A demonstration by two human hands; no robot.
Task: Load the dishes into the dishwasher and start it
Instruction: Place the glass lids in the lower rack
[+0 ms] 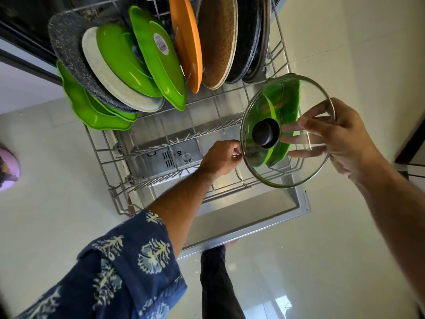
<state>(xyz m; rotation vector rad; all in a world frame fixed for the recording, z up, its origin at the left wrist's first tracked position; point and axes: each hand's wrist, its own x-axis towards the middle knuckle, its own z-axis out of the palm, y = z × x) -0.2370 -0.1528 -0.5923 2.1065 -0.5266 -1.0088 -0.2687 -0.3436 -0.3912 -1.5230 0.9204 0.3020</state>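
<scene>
Pale floor tiles (322, 261) under us, lower dishwasher rack (108, 155) pulled out over the open door (241, 217).

From the head view, our right hand (345, 143) holds the glass lid (299, 171) by its far rim, fingers spread behind the glass and thumb over the edge, its black knob (265, 133) facing us. It hovers tilted over the rack's right front, where a green plate (279, 153) shows through it. Our left hand (220, 157), nearer the tines, pinches a wire just left of the lid's edge. Green plates (158, 54), an orange plate (187, 40) and pans (218, 40) fill the back rows. We judge the lid must go down edge-first, rim parallel to those tines.
</scene>
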